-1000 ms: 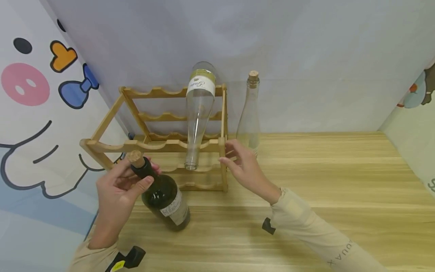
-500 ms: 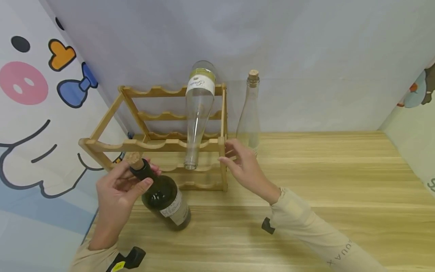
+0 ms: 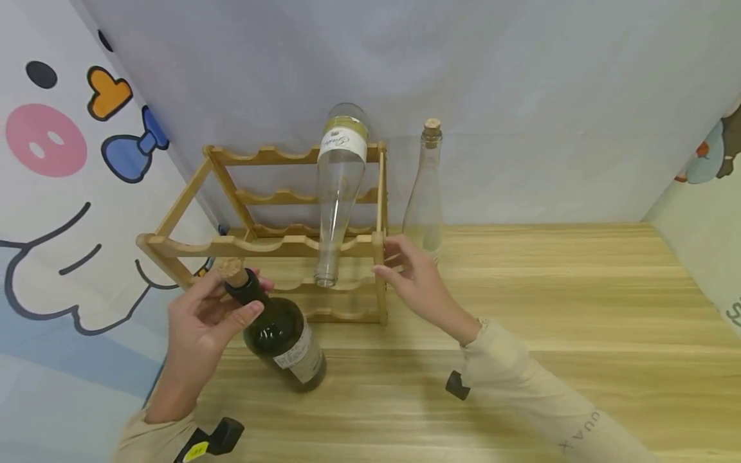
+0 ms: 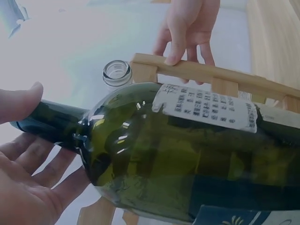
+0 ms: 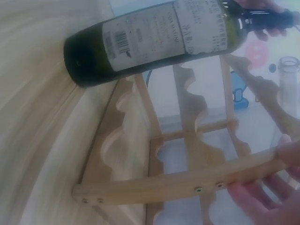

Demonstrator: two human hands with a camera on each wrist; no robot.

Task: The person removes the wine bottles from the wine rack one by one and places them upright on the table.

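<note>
2 hands were at work, the clock read with 12 at the far side of the table [image 3: 550,289]. At 8 o'clock the left hand [image 3: 199,328] gripped a green bottle [image 3: 276,334] by its neck, thumb against fingers. The bottle was at 7 o'clock, in front of a wooden rack [image 3: 222,247], tilted, its cork [image 3: 233,272] pointing between 10 and 11; whether its base touched the table could not be told. Held by the neck alone, the base seemed likely to swing, so a firm pinch below the cork and slow, level turning looked best. The rack stood at 9 o'clock; near its right end a clear bottle [image 3: 340,183] lay across 2 top rails, uncorked mouth toward 6, a rim best given a wide berth. Between 4 and 5 the right hand [image 3: 413,280] held the rack's near right post between thumb and fingers; steady pressure there seemed the right brace. At 2 o'clock a corked bottle [image 3: 425,206] stood upright beside the rack.
</note>
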